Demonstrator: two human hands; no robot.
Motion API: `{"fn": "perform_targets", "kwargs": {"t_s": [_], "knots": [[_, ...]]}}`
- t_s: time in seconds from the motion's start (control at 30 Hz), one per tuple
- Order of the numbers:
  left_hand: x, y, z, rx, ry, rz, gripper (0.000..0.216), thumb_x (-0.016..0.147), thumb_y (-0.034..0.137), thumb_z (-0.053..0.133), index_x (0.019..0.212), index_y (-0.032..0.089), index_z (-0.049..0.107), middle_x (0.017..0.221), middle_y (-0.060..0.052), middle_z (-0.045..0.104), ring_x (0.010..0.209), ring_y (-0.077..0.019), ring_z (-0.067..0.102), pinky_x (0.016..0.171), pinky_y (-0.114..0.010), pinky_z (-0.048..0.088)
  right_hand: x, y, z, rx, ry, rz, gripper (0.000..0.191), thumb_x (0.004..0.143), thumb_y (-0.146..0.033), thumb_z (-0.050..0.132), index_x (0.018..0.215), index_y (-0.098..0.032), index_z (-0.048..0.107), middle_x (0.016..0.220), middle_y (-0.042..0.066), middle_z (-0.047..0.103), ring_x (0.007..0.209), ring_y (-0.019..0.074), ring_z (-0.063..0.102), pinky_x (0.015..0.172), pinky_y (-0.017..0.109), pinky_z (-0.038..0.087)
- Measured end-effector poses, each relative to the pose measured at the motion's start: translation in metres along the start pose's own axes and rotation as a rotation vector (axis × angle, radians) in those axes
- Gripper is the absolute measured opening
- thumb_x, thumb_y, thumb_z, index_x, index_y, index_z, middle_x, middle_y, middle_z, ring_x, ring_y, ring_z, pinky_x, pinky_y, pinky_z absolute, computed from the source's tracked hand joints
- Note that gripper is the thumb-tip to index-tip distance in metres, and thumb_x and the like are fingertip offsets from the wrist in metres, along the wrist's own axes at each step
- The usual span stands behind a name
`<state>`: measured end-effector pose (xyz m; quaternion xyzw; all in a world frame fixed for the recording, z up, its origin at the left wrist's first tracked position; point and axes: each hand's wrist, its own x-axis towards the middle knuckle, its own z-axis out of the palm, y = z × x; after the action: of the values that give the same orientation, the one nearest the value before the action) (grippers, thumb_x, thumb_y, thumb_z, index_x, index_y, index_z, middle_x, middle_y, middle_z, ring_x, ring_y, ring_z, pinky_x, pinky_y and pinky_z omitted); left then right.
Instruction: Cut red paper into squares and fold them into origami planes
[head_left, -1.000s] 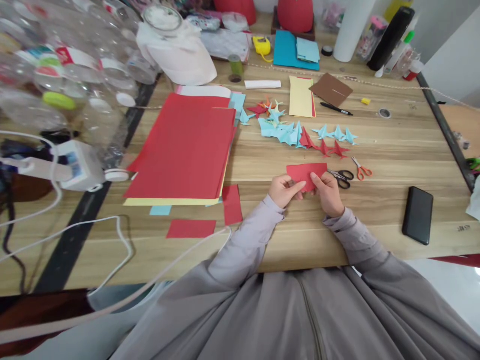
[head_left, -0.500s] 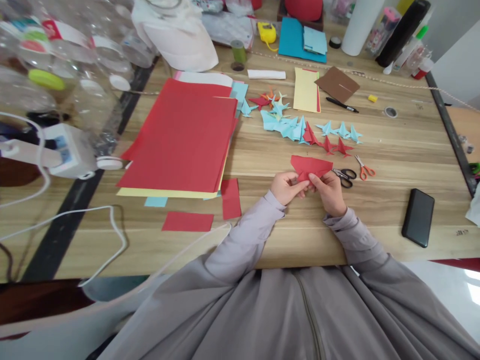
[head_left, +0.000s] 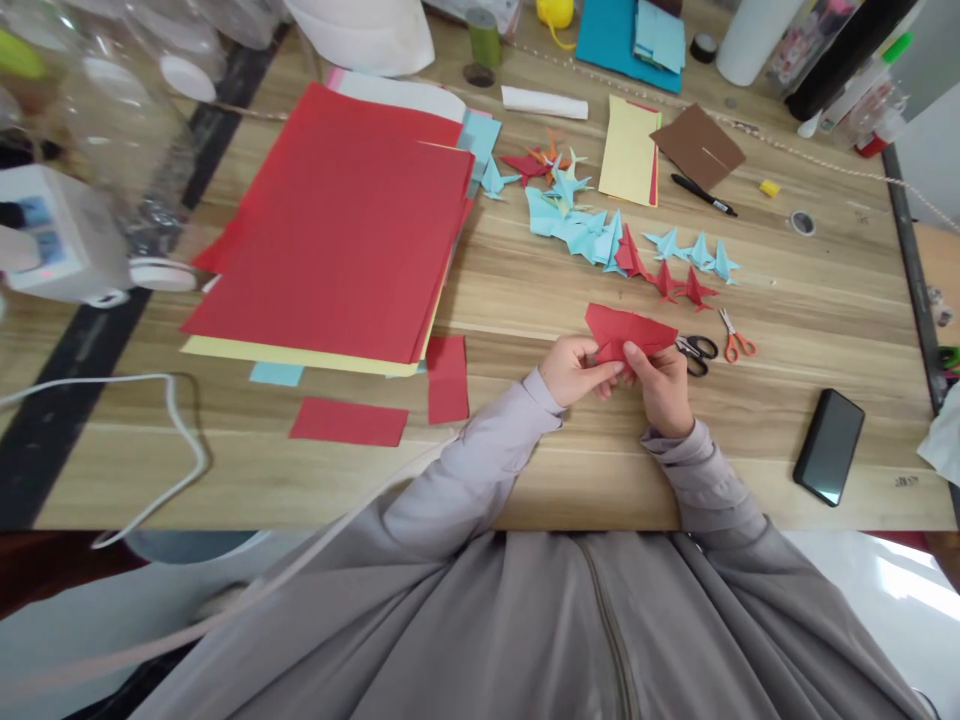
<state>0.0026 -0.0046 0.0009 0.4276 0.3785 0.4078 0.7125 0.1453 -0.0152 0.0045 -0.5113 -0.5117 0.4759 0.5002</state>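
Between my two hands is a folded piece of red paper [head_left: 628,325], wide at the top and narrowing down to my fingers. My left hand [head_left: 576,372] pinches its lower left part. My right hand [head_left: 661,388] grips the lower right, with the thumb pressed flat on the front. Some fingertips are hidden behind the paper. Just right of it lie black-handled scissors [head_left: 697,352] and small orange-handled scissors [head_left: 735,340]. Beyond the hands stand folded red paper figures [head_left: 666,280], light blue figures [head_left: 701,252] and a cluster of pale blue folded paper [head_left: 574,240].
A stack of large red sheets [head_left: 337,230] covers the left side, with two red paper rectangles [head_left: 349,421] near its front edge. A black phone [head_left: 829,447] lies at the right. Farther back are yellow paper [head_left: 628,150], brown paper [head_left: 699,148] and a pen [head_left: 703,195].
The camera view has tilted and shifted, so the table things sit higher or farther out. Both hands keep their hold on the red paper, with hardly any change of grip.
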Motion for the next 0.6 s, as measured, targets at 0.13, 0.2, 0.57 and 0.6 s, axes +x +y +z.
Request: {"fn": "perform_targets", "kwargs": {"t_s": [0.13,0.2,0.57,0.6], "knots": [[-0.0001,-0.0018,-0.0002,0.024,-0.019,-0.014,0.035,0.064,0.037,0.082,0.059,0.01,0.06,0.05,-0.003,0.062,0.04,-0.0117,0.057,0.041,-0.024,0.05,-0.0006,0.0041,0.0009,-0.002,0.008,0.006,0.04,0.077,-0.05,0.068,0.056,-0.018,0.058,0.048,-0.003,0.054,0.042,0.008,0.045,0.044,0.022,0.037],[-0.0006,-0.0024,0.0006,0.025,-0.015,-0.014,0.035,0.065,0.037,0.081,0.059,0.011,0.059,0.05,-0.003,0.061,0.039,-0.0117,0.057,0.04,-0.024,0.049,-0.0002,0.0064,0.0022,0.035,0.019,0.056,0.043,0.078,-0.053,0.066,0.055,-0.018,0.057,0.046,-0.003,0.053,0.04,0.0078,0.043,0.041,0.022,0.035],[0.0034,-0.0035,0.0027,-0.099,0.053,-0.037,0.043,0.061,0.046,0.083,0.062,0.012,0.056,0.049,0.0,0.059,0.036,-0.0112,0.055,0.035,-0.023,0.047,0.0023,0.0017,0.004,0.074,-0.007,0.076,0.042,0.068,-0.054,0.075,0.059,-0.019,0.054,0.048,-0.004,0.056,0.042,0.0074,0.048,0.044,0.021,0.039],[0.0039,-0.0042,0.0025,-0.103,0.058,-0.029,0.045,0.06,0.048,0.083,0.062,0.012,0.056,0.049,0.0,0.059,0.036,-0.0109,0.055,0.035,-0.023,0.047,0.002,0.0006,0.0046,0.056,-0.002,0.058,0.042,0.069,-0.053,0.076,0.059,-0.019,0.053,0.048,-0.005,0.056,0.042,0.0072,0.048,0.044,0.021,0.039]]}}
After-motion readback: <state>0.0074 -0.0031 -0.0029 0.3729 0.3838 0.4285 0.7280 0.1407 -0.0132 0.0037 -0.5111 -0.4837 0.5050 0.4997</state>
